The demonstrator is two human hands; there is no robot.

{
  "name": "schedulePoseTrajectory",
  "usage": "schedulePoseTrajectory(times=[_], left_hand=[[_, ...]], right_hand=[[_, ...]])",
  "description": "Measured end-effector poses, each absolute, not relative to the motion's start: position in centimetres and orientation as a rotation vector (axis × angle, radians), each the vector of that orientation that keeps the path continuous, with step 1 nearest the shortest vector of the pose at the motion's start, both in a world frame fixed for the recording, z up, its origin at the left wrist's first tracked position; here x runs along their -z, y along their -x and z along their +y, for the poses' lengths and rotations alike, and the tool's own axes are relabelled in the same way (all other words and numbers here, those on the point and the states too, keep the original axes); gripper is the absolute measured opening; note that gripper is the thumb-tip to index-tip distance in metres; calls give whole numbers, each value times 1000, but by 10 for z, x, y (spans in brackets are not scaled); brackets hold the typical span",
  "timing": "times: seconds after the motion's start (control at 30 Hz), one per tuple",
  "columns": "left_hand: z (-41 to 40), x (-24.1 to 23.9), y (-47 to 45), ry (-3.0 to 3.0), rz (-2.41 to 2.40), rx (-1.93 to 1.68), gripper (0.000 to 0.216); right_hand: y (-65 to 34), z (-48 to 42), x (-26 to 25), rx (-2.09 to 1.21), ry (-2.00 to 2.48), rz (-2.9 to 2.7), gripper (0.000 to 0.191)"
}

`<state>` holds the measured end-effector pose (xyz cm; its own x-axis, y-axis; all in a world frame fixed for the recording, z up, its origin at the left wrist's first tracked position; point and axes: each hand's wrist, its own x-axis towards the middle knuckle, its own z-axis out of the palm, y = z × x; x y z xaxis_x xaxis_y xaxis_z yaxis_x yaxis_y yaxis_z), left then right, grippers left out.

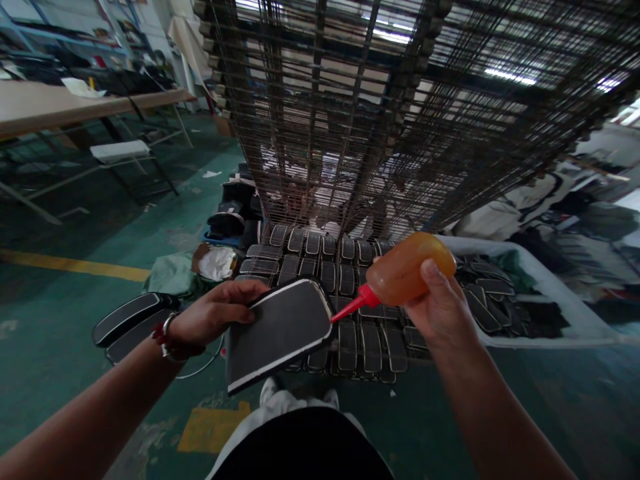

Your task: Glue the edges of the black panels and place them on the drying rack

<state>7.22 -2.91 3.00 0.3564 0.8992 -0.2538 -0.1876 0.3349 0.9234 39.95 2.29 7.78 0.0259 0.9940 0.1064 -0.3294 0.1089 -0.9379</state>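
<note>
My left hand (220, 313) grips a flat dark panel (280, 327) by its upper left edge, thumb on top. The panel has a rounded right end and a pale line running along its border. In my right hand (443, 303) is a squeeze bottle (410, 267) of amber liquid, tipped down to the left. Its red nozzle (353, 307) meets the pale line at the panel's rounded end. Below and behind them, many similar dark panels (347, 280) with pale borders lie in rows on a wire rack shelf.
A tall wire rack (340, 120) leans overhead in front of me. On the right stands a white-rimmed bin (550, 340) of dark pieces. More panels (133, 320) lie at left, near a green bag (173, 273). Further back are a table (40, 110) and a stool (120, 151).
</note>
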Motion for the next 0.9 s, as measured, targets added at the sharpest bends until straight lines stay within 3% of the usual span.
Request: schedulePoseTrajectory(times=[0.4,0.9], left_hand=[[-36,-11,-81,-769,803,-977,31],[-36,-9,-92,-620,768,-1038,31]], right_hand=[[-393,32,-65,-1132,835,-827,30],[-390,26,-56,-1069,864,-844,38]])
